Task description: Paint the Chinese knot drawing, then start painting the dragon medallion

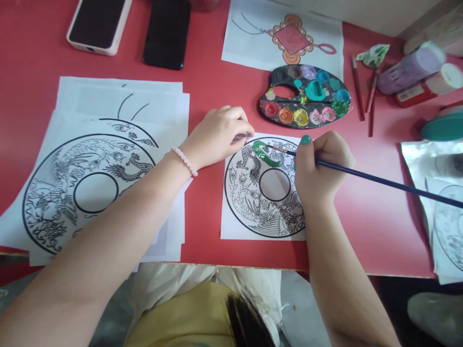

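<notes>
My right hand (320, 166) is closed round a thin blue-handled paintbrush (379, 180), whose tip touches a green painted patch (265, 153) near the top of a small round dragon drawing on white paper (262, 190). My left hand (217, 135), fingers curled, presses down on the top left corner of that sheet; a pink bead bracelet sits on its wrist. A black oval palette (306, 96) with several colours of paint lies just beyond the sheet on the red table (206, 91).
A stack of larger printed sheets (90, 183) lies at left. Two phones (99, 24) (167, 31) rest at the far edge. A knot drawing (285, 38) sits behind the palette, with spare brushes (358, 89), paint bottles (412, 70) and more sheets (441, 212) at right.
</notes>
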### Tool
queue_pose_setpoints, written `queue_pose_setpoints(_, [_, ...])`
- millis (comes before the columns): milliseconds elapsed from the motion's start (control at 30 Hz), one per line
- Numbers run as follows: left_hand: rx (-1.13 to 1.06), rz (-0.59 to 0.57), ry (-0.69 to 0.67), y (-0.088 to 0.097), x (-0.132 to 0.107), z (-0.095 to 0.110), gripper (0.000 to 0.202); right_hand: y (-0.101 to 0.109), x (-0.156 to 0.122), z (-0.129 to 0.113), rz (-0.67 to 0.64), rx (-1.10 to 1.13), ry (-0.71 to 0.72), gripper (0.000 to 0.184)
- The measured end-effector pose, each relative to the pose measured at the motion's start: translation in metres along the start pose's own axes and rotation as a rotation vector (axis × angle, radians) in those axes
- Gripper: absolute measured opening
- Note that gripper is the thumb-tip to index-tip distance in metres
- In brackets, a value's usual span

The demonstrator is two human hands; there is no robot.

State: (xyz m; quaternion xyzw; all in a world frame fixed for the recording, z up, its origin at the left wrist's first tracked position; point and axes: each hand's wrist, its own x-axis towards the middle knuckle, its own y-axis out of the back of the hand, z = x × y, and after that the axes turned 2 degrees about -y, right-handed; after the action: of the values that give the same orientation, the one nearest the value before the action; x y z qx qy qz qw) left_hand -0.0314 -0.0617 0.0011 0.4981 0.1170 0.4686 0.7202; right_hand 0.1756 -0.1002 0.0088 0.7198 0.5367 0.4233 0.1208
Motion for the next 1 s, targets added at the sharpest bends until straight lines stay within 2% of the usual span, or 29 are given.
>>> queue_pose_setpoints(200, [0.004, -0.008, 0.006, 0.0, 0.0, 0.0, 0.019, -0.001, 0.002, -0.004, 0.028, -0.048, 0.013, 0.03])
queue_pose_setpoints(500, [-0.002, -0.034, 0.011, 0.003, 0.0, 0.001, 0.019, 0.0, 0.003, -0.007, 0.017, 0.001, -0.066, 0.029])
queue_pose_setpoints(1000, [-0.008, -0.027, 0.016, 0.002, 0.0, 0.001, 0.019, 0.002, 0.005, -0.012, 0.038, -0.021, -0.028, 0.031])
